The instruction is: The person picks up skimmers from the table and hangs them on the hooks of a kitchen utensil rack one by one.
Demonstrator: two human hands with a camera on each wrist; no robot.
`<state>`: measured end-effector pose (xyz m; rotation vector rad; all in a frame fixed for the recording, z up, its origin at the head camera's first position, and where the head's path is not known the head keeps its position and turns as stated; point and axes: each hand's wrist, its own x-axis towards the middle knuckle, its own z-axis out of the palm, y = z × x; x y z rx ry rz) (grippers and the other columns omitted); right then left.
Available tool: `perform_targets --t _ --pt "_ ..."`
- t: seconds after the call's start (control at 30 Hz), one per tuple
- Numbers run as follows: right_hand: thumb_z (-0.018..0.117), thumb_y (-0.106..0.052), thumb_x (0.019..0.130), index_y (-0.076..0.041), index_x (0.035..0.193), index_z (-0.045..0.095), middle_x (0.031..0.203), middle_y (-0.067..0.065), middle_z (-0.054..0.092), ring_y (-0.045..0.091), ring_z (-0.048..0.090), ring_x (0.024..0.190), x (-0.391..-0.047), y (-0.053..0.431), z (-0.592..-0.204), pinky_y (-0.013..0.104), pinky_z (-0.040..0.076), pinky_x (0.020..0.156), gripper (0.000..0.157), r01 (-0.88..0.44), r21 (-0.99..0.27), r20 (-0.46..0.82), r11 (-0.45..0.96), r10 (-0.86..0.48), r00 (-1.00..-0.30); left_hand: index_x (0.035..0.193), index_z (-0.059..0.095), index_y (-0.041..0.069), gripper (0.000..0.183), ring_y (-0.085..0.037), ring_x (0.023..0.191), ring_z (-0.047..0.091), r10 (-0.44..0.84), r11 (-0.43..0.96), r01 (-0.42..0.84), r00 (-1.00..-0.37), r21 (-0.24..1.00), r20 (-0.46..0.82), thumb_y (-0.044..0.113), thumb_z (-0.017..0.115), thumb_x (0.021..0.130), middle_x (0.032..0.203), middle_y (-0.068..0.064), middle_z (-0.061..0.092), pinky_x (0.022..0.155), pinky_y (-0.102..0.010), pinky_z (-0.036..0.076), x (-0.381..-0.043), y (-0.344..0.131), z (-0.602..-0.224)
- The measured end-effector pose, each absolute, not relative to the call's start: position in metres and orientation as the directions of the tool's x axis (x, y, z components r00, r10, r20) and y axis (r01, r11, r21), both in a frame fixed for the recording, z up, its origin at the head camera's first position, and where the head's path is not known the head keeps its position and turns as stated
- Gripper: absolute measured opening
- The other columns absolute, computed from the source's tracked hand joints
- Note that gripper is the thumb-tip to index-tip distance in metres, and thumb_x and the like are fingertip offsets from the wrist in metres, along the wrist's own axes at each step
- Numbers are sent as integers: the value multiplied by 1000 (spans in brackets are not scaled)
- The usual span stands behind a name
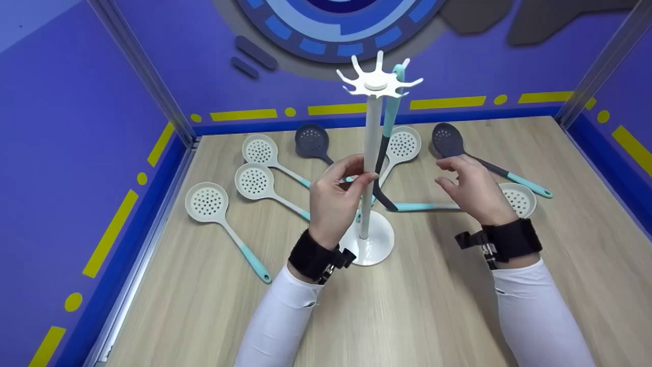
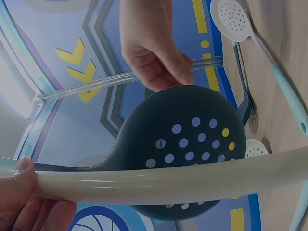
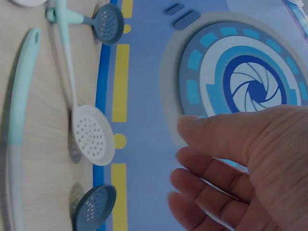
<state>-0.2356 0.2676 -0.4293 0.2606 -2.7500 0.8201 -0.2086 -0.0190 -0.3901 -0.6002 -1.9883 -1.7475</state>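
A white stand has a round base [image 1: 379,250], a slim pole [image 1: 373,127] and a top ring of hooks [image 1: 376,84]. My left hand [image 1: 331,206] grips the pole midway up, thumb along its near side. From a hook on the right hangs a dark skimmer [image 1: 392,114] with a teal handle. Its perforated head [image 2: 134,125] is behind the pole in the left wrist view, and edge-on in the head view. My right hand [image 1: 476,191] is raised to the right of the stand, fingers loosely bent, holding nothing, as the right wrist view shows.
Several skimmers lie on the wooden table around the stand: white ones at left [image 1: 222,219] and back right [image 1: 392,164], and dark ones at the back [image 1: 311,151] and far right [image 1: 453,148]. Another white skimmer [image 1: 530,200] is partly hidden behind my right hand. Blue printed walls [image 1: 458,76] enclose the table.
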Motion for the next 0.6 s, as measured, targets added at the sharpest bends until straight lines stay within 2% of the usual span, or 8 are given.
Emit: perform_targets --t 0.23,0.4,0.6 --pt "68 -13 92 1 130 59 127 23 61 40 58 116 -244 282 -444 56 49 96 43 -153 -463 127 873 -105 -986 112 72 18 30 -4 87 69 12 162 568 -819 807 574 26 79 84 98 3 74 68 -24 61 -206 -19 -389" --pt "67 -16 92 4 132 56 127 28 59 45 56 117 -250 292 -456 58 48 96 46 -99 -439 -13 893 -117 -993 111 72 13 30 -7 87 69 -5 171 545 -833 821 554 20 80 83 98 -1 74 69 -24 61 -199 -17 -381" --pt "61 -19 94 6 127 59 124 30 61 44 58 113 -255 299 -468 60 48 95 42 -49 -436 -121 899 -112 -986 111 71 9 30 -10 86 70 -11 167 554 -826 816 563 19 80 83 98 -5 74 69 -23 62 -196 -15 -379"
